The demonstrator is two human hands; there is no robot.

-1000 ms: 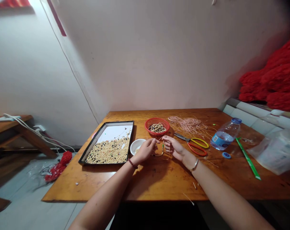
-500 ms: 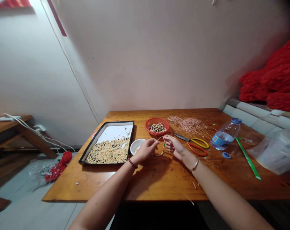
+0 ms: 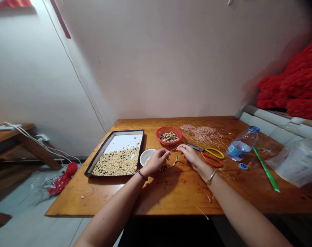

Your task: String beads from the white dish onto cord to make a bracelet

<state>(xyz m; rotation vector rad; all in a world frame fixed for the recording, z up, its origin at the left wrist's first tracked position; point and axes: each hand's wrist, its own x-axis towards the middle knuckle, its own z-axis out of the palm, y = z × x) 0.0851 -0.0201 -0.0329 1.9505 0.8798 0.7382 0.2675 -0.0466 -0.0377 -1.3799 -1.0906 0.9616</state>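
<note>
A thin cord [image 3: 173, 149] runs between my two hands above the table. My left hand [image 3: 157, 160] pinches its left end, close to the white bowl [image 3: 145, 158]. Fingers pressed together, my right hand [image 3: 188, 154] grips the other end, left of the scissors [image 3: 209, 154] with yellow and orange handles. A beaded string [image 3: 172, 165] with a green piece at its tip hangs below and between the hands. Behind them sits a red basket [image 3: 169, 143] of strung beads. The black-rimmed tray [image 3: 114, 176] of loose tan and dark beads lies left of my left hand.
Tangled pink cord [image 3: 203, 134] lies behind the scissors. To the right are a water bottle [image 3: 242, 145], a blue cap [image 3: 243, 166], a green strip [image 3: 266, 169] and a plastic bag [image 3: 297, 164]. Red yarn [image 3: 295, 82] is piled at the far right; the wall stands behind the wooden table [image 3: 106, 202].
My right hand has turned, its fingers now stretching flatter towards the left hand. The cord between the hands is straighter instead of looped. My left hand has barely moved.
</note>
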